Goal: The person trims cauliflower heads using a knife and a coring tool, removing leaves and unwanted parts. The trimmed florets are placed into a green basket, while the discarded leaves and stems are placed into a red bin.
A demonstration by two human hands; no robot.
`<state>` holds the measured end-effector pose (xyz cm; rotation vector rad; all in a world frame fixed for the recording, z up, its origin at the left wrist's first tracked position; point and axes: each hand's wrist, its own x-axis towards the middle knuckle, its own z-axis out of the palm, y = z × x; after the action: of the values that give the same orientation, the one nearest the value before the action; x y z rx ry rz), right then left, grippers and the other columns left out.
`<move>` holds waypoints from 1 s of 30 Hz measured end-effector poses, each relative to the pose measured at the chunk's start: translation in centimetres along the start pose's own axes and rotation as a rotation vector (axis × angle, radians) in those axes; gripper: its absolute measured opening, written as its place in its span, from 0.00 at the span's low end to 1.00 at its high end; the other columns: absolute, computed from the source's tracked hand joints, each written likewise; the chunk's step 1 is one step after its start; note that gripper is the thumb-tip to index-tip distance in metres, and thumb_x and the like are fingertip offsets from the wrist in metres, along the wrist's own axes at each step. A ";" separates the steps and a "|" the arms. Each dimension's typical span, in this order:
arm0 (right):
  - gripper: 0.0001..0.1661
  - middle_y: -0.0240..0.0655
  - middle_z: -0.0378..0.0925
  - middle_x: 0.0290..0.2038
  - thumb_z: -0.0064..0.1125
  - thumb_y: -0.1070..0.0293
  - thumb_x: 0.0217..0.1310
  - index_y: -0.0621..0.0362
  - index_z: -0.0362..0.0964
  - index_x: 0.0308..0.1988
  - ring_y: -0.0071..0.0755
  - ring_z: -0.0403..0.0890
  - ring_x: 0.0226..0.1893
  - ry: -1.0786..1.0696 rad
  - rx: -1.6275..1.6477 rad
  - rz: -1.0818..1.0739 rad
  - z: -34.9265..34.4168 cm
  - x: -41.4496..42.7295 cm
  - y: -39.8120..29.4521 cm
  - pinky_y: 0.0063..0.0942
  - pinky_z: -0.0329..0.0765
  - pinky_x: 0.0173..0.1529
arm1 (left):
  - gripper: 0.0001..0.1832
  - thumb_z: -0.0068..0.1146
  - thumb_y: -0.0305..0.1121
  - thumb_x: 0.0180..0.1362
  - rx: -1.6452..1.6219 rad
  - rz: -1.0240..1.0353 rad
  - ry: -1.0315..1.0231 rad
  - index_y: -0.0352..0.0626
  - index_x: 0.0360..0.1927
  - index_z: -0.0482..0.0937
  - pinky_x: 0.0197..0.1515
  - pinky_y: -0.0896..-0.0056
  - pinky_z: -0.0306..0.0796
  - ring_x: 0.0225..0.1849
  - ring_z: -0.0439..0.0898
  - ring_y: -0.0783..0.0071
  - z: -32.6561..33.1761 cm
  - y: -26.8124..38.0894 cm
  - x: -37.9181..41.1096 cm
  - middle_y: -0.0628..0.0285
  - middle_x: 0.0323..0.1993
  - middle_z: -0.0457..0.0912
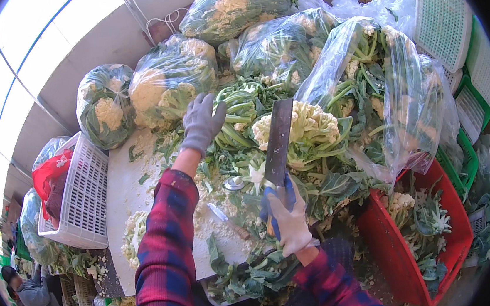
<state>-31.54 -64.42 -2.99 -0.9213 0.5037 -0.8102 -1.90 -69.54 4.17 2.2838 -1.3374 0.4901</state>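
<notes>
My right hand (289, 221), in a white and blue work glove, grips the handle of a broad-bladed knife (279, 143), its dark blade pointing away from me. Behind the blade lies a cauliflower head (313, 124) with trimmed leaves. My left hand (201, 122), in a grey glove, is spread with nothing in it, over the heap of cut leaves and stalks (236, 105). Between my arms a small knife with a wooden handle (237, 229) lies on the white tabletop (119, 178), near a round metal object (233, 183). Another cauliflower (134, 239) sits left of my left forearm.
Plastic bags of cauliflower (171, 78) line the table's far side. An open bag (413, 106) stands at right, above a red crate (413, 243) of trimmings. A white basket (80, 191) stands at left. Farther left is another person (35, 292). Green and white crates (442, 19) stack at upper right.
</notes>
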 end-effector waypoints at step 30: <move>0.22 0.25 0.76 0.32 0.61 0.69 0.69 0.54 0.71 0.61 0.19 0.76 0.27 -0.101 0.032 0.332 3.3 3.1 4.5 0.23 0.78 0.29 | 0.12 0.50 0.35 0.72 -0.262 -0.137 0.400 0.38 0.44 0.82 0.60 0.61 0.72 0.56 0.81 0.53 -8.2 -8.1 -16.4 0.48 0.51 0.83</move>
<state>-25.62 -63.66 -5.22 -0.8172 0.5360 -0.4674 -3.09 -49.78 1.04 1.9212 -0.9781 0.6426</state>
